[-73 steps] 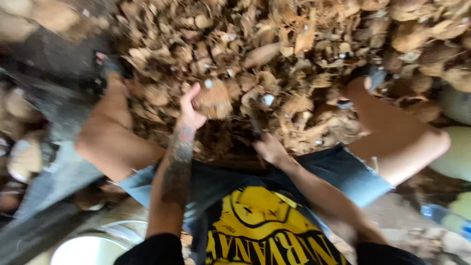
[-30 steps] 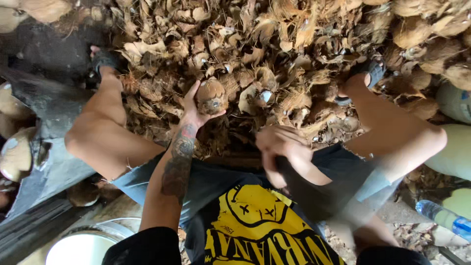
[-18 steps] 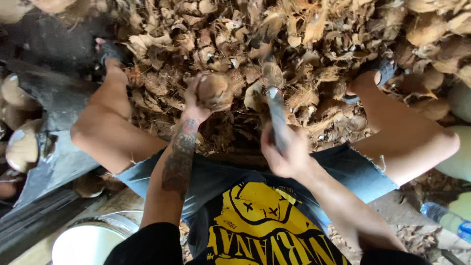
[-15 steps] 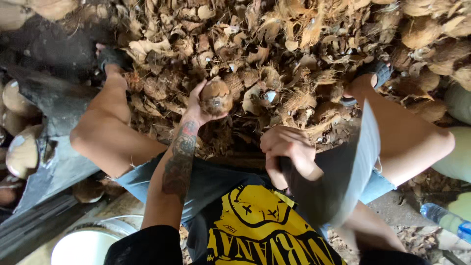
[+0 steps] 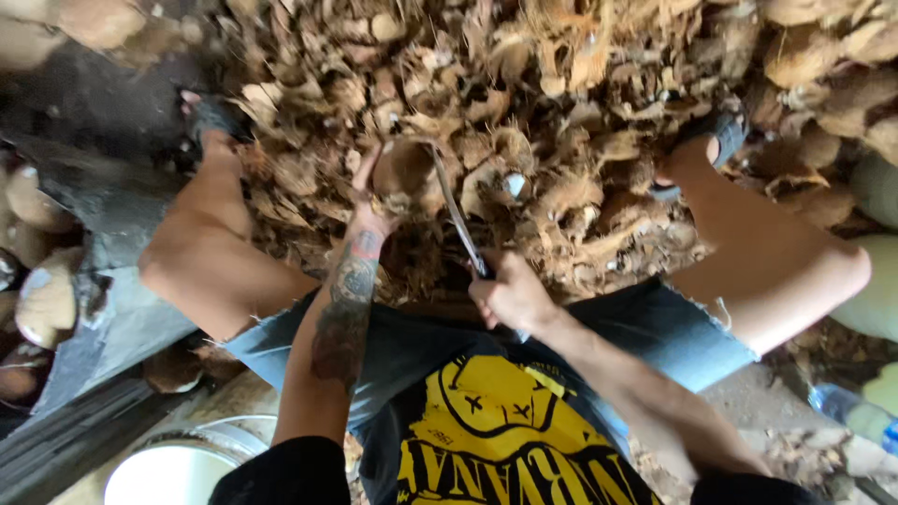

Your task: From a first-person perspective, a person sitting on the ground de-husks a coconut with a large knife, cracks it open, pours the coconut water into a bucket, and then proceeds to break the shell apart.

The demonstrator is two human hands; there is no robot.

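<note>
Blade (image 5: 456,210) swung down onto coconut (image 5: 404,170) cupped by left hand (image 5: 372,210); right hand (image 5: 510,295) fisted, hiding handle.

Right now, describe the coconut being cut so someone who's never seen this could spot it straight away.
Start at the wide heap of dry brown husk scraps on the ground between the seated person's knees. At its near edge the left hand props up one round brown coconut. Unlike the loose torn husks around it, it is whole, held, and has the blade from the right hand against it.

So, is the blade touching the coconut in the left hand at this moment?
Yes: the right hand has the blade laid against the coconut that the left hand holds.
</note>
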